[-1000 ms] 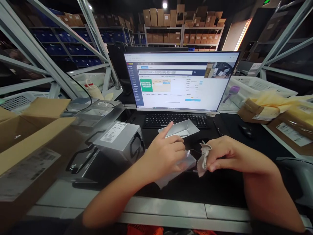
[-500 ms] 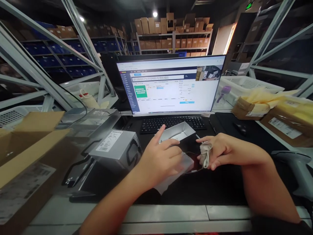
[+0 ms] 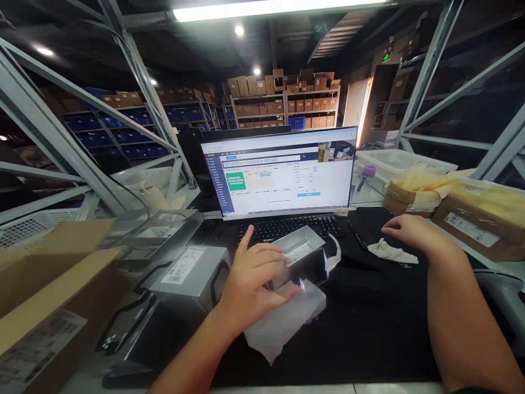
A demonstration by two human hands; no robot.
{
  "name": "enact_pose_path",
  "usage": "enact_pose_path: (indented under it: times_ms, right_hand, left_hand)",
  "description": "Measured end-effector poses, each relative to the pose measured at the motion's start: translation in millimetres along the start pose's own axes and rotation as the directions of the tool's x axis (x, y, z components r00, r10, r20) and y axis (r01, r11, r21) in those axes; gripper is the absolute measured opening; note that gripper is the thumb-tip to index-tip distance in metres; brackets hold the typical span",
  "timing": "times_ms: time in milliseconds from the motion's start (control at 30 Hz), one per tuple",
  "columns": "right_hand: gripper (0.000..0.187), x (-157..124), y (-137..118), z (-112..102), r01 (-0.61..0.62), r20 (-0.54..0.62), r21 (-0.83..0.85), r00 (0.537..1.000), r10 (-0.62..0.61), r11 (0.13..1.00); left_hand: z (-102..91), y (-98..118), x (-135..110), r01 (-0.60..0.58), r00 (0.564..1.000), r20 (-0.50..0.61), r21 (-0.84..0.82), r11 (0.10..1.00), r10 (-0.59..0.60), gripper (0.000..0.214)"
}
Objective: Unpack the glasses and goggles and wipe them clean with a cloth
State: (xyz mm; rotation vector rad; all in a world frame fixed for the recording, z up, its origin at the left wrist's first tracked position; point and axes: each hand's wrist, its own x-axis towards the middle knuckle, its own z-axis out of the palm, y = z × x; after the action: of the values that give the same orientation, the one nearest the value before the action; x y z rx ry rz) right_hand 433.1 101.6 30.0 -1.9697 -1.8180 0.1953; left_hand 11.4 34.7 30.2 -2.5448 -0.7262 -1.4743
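Note:
My left hand [image 3: 254, 282] is closed on what looks like a pair of tinted glasses [image 3: 283, 278], its thumb nearer me than its fingers. The fingers hide much of them, and a pale curved end [image 3: 335, 254] sticks out at the right. Below the thumb hangs a translucent white wrapping sheet [image 3: 283, 325]. Just behind the glasses is an open silver-lined box [image 3: 301, 241]. Over on the right, my right hand [image 3: 408, 232] is empty, with its fingers loosely extended above a crumpled light cloth [image 3: 391, 253] on the black mat [image 3: 369, 328].
Left of my hand stands a grey box with a barcode label [image 3: 184, 273], beside an open cardboard carton [image 3: 53, 295]. A keyboard [image 3: 262, 232] and monitor [image 3: 274, 180] are behind. On the right are taped cardboard parcels [image 3: 471, 224], a white basket [image 3: 402, 161] and a grey handheld device [image 3: 500, 301].
My right hand has moved right, away from the glasses, and let go of the cloth, which now lies on the mat. The glasses have turned in my left hand. The view has tilted upward.

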Motion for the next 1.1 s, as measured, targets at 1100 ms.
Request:
enact_pose_path:
  times_ms: [1100]
  right_hand:
    - [0.024,-75.7,-158.0,65.2,0.788,-0.509,-0.098,0.485,-0.711,0.607]
  left_hand:
    - [-10.0,21.3,-20.9,0.56,0.826,0.22,-0.429,0.709,-0.52,0.072]
